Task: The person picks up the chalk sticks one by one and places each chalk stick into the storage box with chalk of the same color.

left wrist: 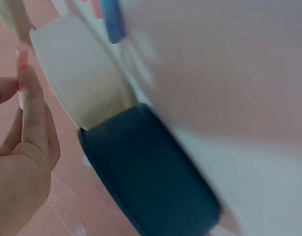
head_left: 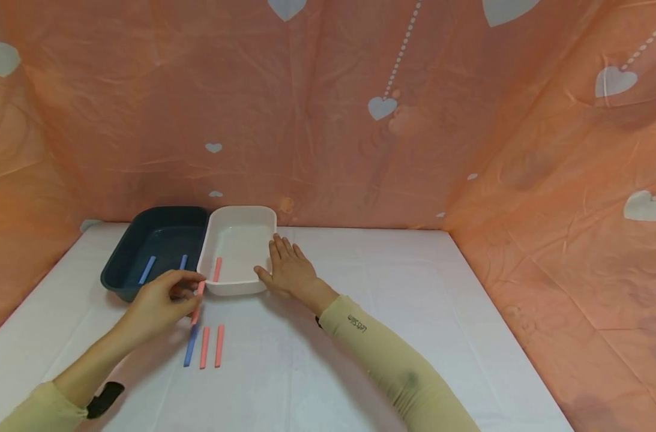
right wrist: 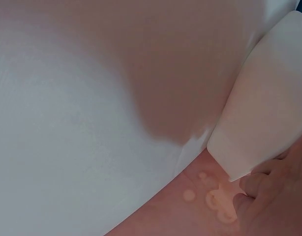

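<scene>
Holding a pink stick point(head_left: 195, 316) at its fingertips point(head_left: 196, 276) is the left hand point(head_left: 157, 303).

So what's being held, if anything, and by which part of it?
The left hand pinches a pink stick partway along, near end free; the right hand only rests against the white tray.

Left hand point(head_left: 161, 303) curled in pinch; right hand point(head_left: 292, 273) outstretched, straight-fingered.

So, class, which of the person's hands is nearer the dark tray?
Left. The left hand is by the near edge of the dark tray, pinching a pink stick; the right hand is at the white tray, right side.
</scene>
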A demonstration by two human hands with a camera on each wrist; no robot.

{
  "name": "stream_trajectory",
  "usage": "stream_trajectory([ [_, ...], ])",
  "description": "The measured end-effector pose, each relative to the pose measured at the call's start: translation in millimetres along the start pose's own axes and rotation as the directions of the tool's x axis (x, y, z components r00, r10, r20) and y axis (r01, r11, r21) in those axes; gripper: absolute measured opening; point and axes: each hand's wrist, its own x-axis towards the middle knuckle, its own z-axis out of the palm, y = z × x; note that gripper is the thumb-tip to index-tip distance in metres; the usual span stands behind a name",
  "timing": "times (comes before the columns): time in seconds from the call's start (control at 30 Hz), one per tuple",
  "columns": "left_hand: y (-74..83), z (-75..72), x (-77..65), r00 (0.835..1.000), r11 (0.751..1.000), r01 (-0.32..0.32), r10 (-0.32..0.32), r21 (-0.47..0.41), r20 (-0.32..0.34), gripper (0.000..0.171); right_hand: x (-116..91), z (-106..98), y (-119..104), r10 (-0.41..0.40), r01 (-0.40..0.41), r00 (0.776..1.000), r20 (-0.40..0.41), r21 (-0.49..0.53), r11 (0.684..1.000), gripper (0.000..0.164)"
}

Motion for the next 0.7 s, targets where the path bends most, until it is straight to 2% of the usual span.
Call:
stream_trajectory([
  [0.2, 11.8, 5.4, 22.0, 1.000, 0.998, -0.017, 0.016, -0.056, -0.012, 0.042, 0, 0, 0, 0.003, -0.002, 1.000, 0.002, -0.008, 1.000, 0.078],
  [0.43, 20.2, 13.5, 49.1, 0.996, 0.989, -0.076, 0.069, -0.130, -0.054, 0.037, 1, 1, 0, 0.013, -0.013, 1.000, 0.008, -0.005, 1.000, 0.078],
  [0.7, 23.3, 21.9, 74.6, 0.999, 0.982, -0.033, 0.029, -0.188, -0.023, 0.039, 3, 2, 0, 0.020, -0.020, 1.000, 0.014, -0.006, 1.000, 0.079],
])
